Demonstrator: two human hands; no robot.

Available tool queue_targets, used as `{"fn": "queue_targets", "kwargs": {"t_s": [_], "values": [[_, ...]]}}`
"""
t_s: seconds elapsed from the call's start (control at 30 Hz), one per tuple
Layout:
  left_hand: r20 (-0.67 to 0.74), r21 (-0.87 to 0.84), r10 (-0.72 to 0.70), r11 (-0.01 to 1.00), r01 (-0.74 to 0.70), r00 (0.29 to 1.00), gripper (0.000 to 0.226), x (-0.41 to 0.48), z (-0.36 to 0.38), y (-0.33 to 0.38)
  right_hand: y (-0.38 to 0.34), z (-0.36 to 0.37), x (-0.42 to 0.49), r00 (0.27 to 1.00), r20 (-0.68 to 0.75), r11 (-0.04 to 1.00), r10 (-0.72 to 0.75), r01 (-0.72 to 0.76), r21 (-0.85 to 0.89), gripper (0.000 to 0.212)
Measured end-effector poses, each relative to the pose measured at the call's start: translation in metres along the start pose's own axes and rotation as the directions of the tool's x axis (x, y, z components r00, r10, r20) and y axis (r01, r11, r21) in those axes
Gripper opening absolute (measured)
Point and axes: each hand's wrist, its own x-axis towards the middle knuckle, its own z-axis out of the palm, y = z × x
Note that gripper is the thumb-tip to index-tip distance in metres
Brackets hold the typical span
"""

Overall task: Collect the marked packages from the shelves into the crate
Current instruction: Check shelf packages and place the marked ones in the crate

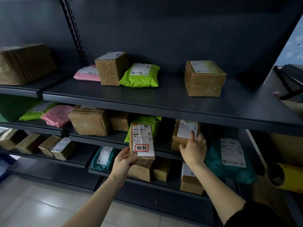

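A yellow roll with a dark hollow core lies at four o'clock. Pale floor tiles fill seven o'clock. A blue patterned wall shows at two o'clock, above a black frame.

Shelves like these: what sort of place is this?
Probably a parcel depot: dark metal shelves hold taped cardboard boxes and coloured mailer bags with shipping labels; the left hand holds a red-marked box.
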Motion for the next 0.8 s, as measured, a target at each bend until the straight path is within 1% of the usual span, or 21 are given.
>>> {"fn": "queue_targets", "kwargs": {"t_s": [0.1, 0.17, 0.23, 0.3, 0.33, 0.43, 0.57, 0.73, 0.8], "values": [[-0.019, -0.022, -0.004, 1.0, 0.004, 1.0, 0.027, 0.0, -0.013, 0.003, -0.019, 0.002, -0.012, 0.982, -0.056, 0.982, -0.183, 0.185, 0.041, 0.062], [-0.042, -0.04, 0.0, 0.999, -0.002, 0.999, 0.027, 0.002, -0.026, 0.006, -0.036, 0.009, -0.018, 0.957, -0.049, 0.953, -0.286, 0.29, 0.088, 0.056], [-0.053, -0.03, 0.008, 0.999, -0.01, 0.999, 0.028, 0.005, -0.039, 0.01, -0.053, 0.017, -0.019, 0.935, -0.014, 0.93, -0.353, 0.353, 0.105, 0.053], [-0.059, -0.03, -0.009, 1.0, 0.007, 0.998, 0.027, 0.009, -0.056, 0.013, -0.07, 0.028, -0.018, 0.923, 0.042, 0.919, -0.383, 0.376, 0.117, 0.053], [-0.06, -0.039, -0.023, 0.999, 0.02, 0.998, 0.028, 0.012, -0.066, 0.014, -0.079, 0.034, -0.018, 0.918, 0.073, 0.917, -0.39, 0.38, 0.122, 0.053], [-0.052, -0.057, -0.033, 0.998, 0.03, 0.998, 0.046, 0.025, -0.098, 0.017, -0.108, 0.054, -0.017, 0.912, 0.155, 0.923, -0.38, 0.364, 0.12, 0.054], [0.003, -0.061, -0.044, 0.997, 0.044, 0.999, 0.049, 0.049, -0.134, 0.021, -0.153, 0.079, -0.006, 0.923, 0.232, 0.952, -0.307, 0.299, 0.073, 0.059], [0.075, -0.056, -0.065, 0.996, 0.07, 0.995, 0.053, 0.075, -0.16, 0.024, -0.203, 0.112, 0.008, 0.95, 0.192, 0.969, -0.247, 0.246, 0.031, 0.059], [0.111, -0.053, -0.08, 0.995, 0.086, 0.991, 0.058, 0.083, -0.165, 0.024, -0.211, 0.123, 0.01, 0.96, 0.188, 0.974, -0.208, 0.221, -0.049, 0.06]]}}
